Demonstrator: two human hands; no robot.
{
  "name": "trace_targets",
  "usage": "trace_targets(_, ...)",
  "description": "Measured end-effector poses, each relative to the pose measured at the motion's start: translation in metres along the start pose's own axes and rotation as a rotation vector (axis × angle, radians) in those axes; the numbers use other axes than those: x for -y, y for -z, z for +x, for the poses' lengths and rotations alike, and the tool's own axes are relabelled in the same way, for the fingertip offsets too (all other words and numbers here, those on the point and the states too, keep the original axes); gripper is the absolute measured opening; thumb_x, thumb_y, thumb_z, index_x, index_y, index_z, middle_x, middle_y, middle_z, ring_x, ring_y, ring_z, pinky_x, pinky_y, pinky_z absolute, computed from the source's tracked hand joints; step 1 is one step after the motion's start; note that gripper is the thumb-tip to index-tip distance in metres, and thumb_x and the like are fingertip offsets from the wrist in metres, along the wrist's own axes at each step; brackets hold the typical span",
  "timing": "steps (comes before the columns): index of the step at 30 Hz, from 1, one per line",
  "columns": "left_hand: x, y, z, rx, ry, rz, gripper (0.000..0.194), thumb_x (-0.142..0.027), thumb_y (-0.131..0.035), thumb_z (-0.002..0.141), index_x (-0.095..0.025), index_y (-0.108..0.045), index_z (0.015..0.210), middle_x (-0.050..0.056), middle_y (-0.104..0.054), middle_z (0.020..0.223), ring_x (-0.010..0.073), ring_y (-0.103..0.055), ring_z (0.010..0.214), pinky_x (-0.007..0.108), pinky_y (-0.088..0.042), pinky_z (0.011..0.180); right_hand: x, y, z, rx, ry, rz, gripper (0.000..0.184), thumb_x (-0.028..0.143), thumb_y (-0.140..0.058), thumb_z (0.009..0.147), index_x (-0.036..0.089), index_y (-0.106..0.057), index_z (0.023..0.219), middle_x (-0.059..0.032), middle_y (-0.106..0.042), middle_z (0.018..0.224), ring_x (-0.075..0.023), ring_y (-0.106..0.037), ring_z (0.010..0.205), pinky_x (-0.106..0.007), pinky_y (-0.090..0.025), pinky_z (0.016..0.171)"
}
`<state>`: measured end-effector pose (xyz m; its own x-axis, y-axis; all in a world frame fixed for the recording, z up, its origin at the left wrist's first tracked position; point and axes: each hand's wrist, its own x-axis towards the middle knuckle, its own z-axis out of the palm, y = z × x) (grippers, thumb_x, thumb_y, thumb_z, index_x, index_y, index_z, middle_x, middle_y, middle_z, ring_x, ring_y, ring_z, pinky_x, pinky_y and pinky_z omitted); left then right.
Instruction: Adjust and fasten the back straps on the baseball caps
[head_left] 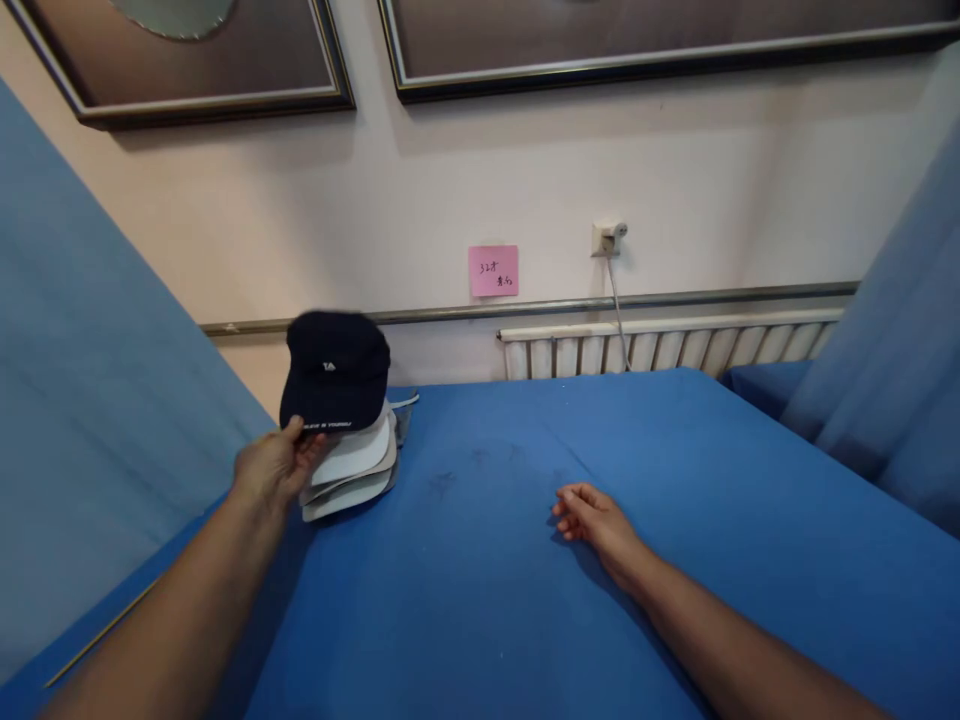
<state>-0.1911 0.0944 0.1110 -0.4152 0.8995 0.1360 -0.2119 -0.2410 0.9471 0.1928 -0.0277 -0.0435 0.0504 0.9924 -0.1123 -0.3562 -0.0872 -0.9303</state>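
Note:
My left hand (276, 462) grips the brim of a dark navy cap (334, 370) with a small white logo, holding it on top of a stack of white and grey caps (354, 468) at the left of a blue-covered table (525, 580). My right hand (592, 522) rests on the blue cloth near the middle, fingers loosely curled, holding nothing.
A blue curtain hangs at the left (82, 400) and another at the right (892, 360). Behind the table are a white radiator (660, 345), a wall socket with a cable (607, 240), a pink note (493, 270) and two framed pictures (195, 60).

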Motion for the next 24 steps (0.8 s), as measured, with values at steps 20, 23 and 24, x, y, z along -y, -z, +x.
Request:
trace_targets(20,0.056,0.003,-0.096,-0.197,0.221,0.097,0.004,-0.011,-0.063,0.079,-0.013,-0.064,0.083,0.001,-0.067,0.066,0.0111,-0.063,0.052,0.018,-0.052,0.047,-0.018,0.003,0.012,0.146,0.081,-0.350,0.011,0.030,-0.059,0.084,0.019,-0.057,0.086,-0.0008,-0.064,0.075,-0.0122,-0.060,0.061,-0.025,-0.045,0.061)
trace_targets(23,0.085,-0.039,-0.133,0.207,0.319,0.325,0.020,-0.027,-0.068,0.075,-0.015,-0.064,0.091,0.004,-0.070,0.073,0.0142,-0.063,0.054,0.022,-0.049,0.047,-0.019,0.000,0.008,0.193,0.215,-0.589,0.005,0.017,-0.058,0.084,0.019,-0.060,0.088,-0.0010,-0.065,0.077,-0.0128,-0.060,0.069,-0.025,-0.044,0.066)
trace_targets(24,0.096,-0.054,-0.145,0.354,0.336,0.411,0.024,-0.033,-0.068,0.074,-0.015,-0.063,0.090,0.005,-0.070,0.073,0.0145,-0.063,0.054,0.023,-0.048,0.047,-0.018,-0.001,0.006,0.209,0.255,-0.664,0.007,0.016,-0.058,0.084,0.019,-0.061,0.089,-0.0010,-0.065,0.078,-0.0131,-0.060,0.071,-0.025,-0.044,0.067)
